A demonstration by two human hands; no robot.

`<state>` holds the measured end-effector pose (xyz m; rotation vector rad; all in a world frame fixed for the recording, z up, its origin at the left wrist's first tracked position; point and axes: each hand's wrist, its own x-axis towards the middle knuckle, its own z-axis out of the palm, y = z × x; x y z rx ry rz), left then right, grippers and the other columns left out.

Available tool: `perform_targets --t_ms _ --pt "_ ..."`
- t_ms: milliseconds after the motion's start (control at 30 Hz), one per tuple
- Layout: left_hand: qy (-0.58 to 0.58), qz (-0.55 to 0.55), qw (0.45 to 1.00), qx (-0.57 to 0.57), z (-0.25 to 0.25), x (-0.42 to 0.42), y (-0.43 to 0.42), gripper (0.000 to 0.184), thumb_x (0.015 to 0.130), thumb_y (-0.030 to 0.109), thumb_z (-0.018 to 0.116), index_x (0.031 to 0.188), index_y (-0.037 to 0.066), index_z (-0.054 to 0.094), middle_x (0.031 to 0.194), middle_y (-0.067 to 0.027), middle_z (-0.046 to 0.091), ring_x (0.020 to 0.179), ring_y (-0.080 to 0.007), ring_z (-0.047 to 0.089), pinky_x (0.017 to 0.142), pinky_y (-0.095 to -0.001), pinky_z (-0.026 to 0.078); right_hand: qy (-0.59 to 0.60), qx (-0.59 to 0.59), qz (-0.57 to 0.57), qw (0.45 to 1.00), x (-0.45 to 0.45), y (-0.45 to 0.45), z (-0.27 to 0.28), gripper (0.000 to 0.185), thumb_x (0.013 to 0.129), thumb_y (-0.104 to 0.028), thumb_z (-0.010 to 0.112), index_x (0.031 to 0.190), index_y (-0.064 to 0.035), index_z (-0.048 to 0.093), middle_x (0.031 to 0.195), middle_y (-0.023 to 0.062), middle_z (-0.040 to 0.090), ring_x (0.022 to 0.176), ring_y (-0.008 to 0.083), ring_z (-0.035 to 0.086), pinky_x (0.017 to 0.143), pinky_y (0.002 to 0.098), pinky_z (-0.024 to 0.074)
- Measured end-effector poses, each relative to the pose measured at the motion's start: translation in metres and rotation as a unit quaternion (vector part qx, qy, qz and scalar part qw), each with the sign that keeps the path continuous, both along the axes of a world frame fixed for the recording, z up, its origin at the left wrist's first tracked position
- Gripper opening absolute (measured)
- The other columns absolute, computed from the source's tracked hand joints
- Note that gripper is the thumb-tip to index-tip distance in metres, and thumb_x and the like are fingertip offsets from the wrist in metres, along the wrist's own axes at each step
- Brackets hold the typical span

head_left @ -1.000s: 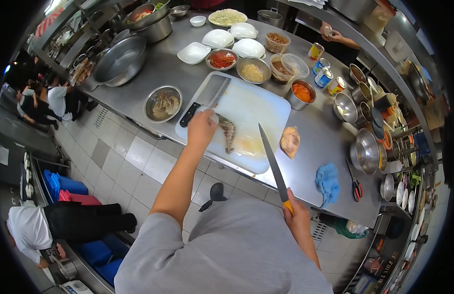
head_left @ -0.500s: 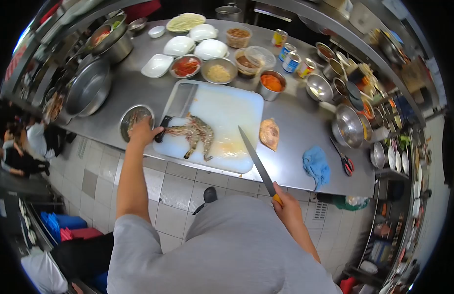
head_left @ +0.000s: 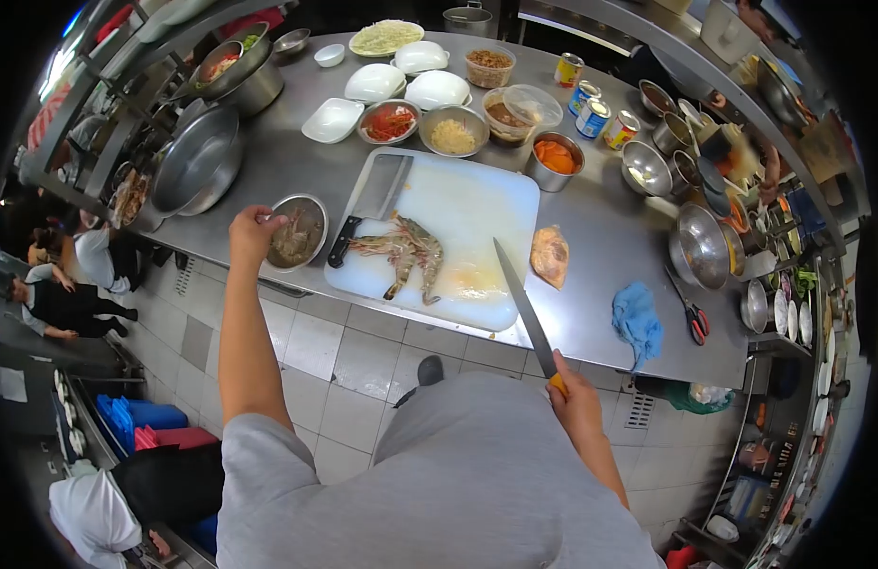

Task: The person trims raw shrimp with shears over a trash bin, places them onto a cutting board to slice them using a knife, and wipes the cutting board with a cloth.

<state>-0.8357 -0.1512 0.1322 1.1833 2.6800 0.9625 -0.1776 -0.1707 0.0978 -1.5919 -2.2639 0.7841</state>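
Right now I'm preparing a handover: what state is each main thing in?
Long steel knife with yellow handle: held in the right grip
White rectangular cutting board: flat, smeared
Grey-brown striped prawns: lying on the board
Black-handled steel cleaver: flat on the board
Round steel bowl beside the board: uncovered, holding prawns, left grip at its rim
Light-blue cloth: crumpled
Red-and-black scissors: apparently closed
Clear plastic tub: partly covered by lid

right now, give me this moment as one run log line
left hand: at metal bowl rim | right hand: grip closed on knife | cutting board: prawns and cleaver lying on it
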Motion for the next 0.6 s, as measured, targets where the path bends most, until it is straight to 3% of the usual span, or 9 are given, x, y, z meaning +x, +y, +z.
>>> perform_targets --t_ms 267,400,600 --pt "0.060 0.028 0.998 0.013 0.036 -0.012 -0.004 0.052 0.074 0.036 0.096 0.107 0.001 0.075 0.085 -0.0113 0.071 0.078 -0.0239 0.067 0.074 -0.0381 0.055 0.005 -0.012 0.009 1.000 0.003 0.002 0.001 0.069 0.091 -0.010 0.078 0.153 -0.0290 0.056 0.095 0.0145 0.068 0.088 0.0353 0.068 0.081 0.0453 0.0558" --pt "0.049 0.028 0.998 0.023 0.051 -0.014 -0.004 0.053 0.073 0.037 0.096 0.106 0.001 0.075 0.085 -0.0106 0.070 0.078 -0.0232 0.066 0.074 -0.0381 0.054 0.006 -0.024 -0.002 1.000 0.005 0.001 0.003 0.070 0.090 -0.005 0.078 0.154 -0.0246 0.056 0.102 0.0172 0.072 0.091 0.0351 0.069 0.084 0.0419 0.0552" --pt "0.030 0.029 0.999 0.019 0.064 -0.014 -0.001 0.053 0.074 0.036 0.095 0.106 -0.002 0.075 0.087 -0.0108 0.070 0.080 -0.0221 0.066 0.076 -0.0373 0.054 0.027 -0.014 0.003 1.000 0.014 -0.001 -0.005 0.071 0.089 -0.005 0.079 0.154 -0.0239 0.056 0.099 0.0157 0.071 0.088 0.0335 0.068 0.083 0.0409 0.0546"
